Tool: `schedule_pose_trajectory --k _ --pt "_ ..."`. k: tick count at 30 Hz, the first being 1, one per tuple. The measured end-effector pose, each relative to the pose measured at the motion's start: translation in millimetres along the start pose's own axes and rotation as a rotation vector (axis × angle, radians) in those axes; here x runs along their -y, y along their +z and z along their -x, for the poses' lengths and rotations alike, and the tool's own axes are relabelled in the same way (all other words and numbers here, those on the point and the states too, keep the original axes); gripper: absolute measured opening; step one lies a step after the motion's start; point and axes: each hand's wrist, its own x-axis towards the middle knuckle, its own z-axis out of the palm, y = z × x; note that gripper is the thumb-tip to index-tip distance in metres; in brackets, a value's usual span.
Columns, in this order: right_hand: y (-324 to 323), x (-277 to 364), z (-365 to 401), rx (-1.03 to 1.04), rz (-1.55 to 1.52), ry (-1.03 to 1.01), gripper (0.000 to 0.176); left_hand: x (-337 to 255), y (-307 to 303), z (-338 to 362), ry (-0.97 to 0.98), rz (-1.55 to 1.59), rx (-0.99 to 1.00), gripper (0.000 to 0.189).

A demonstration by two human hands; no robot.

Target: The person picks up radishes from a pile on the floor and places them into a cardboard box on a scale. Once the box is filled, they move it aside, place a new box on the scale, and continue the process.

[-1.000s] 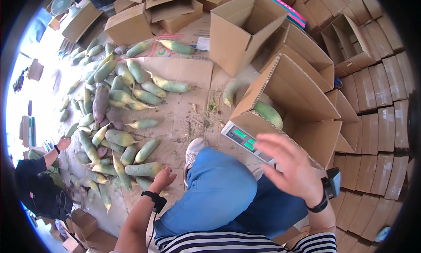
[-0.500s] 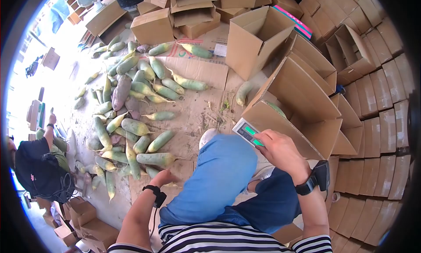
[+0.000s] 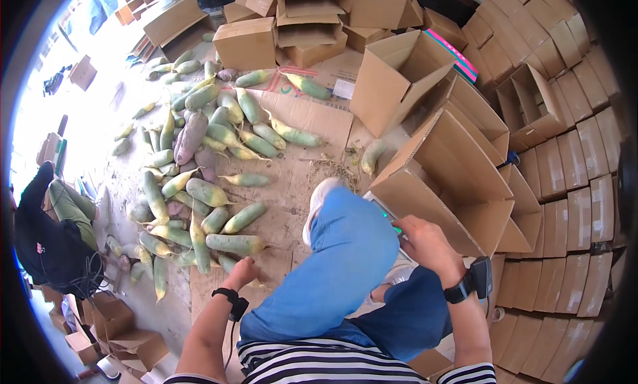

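Observation:
My right hand [image 3: 428, 244] is at the right end of a scale's display panel [image 3: 387, 218], its fingers closed about the edge. The panel has green lit windows, and my knee hides part of it. An open cardboard box [image 3: 438, 184] stands just beyond it. My left hand [image 3: 242, 272] hangs low with curled fingers, and nothing shows in it. It is beside the tip of a green radish [image 3: 228, 263], close to a larger radish [image 3: 234, 244]. Many green radishes lie in a loose heap on flattened cardboard, with a purplish one [image 3: 191, 137] among them.
Another open box [image 3: 397, 85] stands at the upper right, with a single radish [image 3: 373, 156] below it. Stacked cartons [image 3: 565, 211] line the right side. More boxes [image 3: 292, 25] stand at the back. A person in dark clothing [image 3: 46, 238] is at the far left.
The view has shifted slightly. My bent knee and shoe have moved up and now cover part of the display. The person at the left has changed posture. My right hand stays at the panel.

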Motion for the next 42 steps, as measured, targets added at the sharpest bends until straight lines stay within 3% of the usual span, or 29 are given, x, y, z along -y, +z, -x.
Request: schedule_pose_trajectory --k 4,6,9,12,14,18,23,26,30,33,36,39,42 --pt "4.1 8.4 -2.3 0.093 -0.003 0.013 0.027 -0.7 -4.6 -12.8 0.02 -0.003 -0.129 0.044" --pt "10.9 16.2 -3.9 0.184 -0.042 0.076 0.029 2.4 -10.2 -15.7 0.033 0.016 -0.357 0.042" --pt "11.0 28.7 -8.3 0.347 -0.278 0.241 0.028 1.9 -22.1 -29.1 -0.003 -0.004 -0.495 0.043" --pt "18.0 22.6 -6.2 0.248 -0.165 0.066 0.027 -10.8 -47.2 -41.6 -0.096 -0.044 -0.523 0.047" --pt "25.6 15.0 -1.4 0.249 -0.157 0.085 0.025 -10.8 -55.7 -54.0 -0.013 -0.171 -0.613 0.05" --pt "21.1 14.7 -6.8 0.252 -0.214 0.162 0.021 -4.2 -55.7 -90.3 -0.048 -0.191 -0.518 0.058" --pt "22.5 6.2 -8.4 0.344 -0.148 0.146 0.026 -17.6 -59.8 -124.5 -0.283 -0.255 -0.273 0.071" --pt "22.9 5.3 -10.1 0.376 -0.111 0.129 0.029 -34.4 -67.2 -122.8 -0.262 -0.413 -0.149 0.07" --pt "23.1 5.5 -11.4 0.359 -0.074 0.084 0.029 -27.8 -52.4 -124.5 -0.185 -0.517 -0.195 0.068" --pt "25.1 4.9 -10.7 0.334 -0.083 0.074 0.03 -11.6 -39.4 -137.8 -0.21 -0.331 -0.24 0.063" --pt "24.2 3.6 -8.6 0.329 -0.045 0.074 0.033 -43.1 -55.0 -130.4 -0.104 -0.275 -0.201 0.062" --pt "13.5 9.5 -14.2 0.294 -0.052 0.144 0.036 -71.4 -64.5 -128.7 0.182 0.014 -0.315 0.06" --pt "15.3 3.2 -12.9 0.185 0.019 0.063 0.041 -153.3 -113.9 -90.3 0.276 0.278 -0.317 0.062"
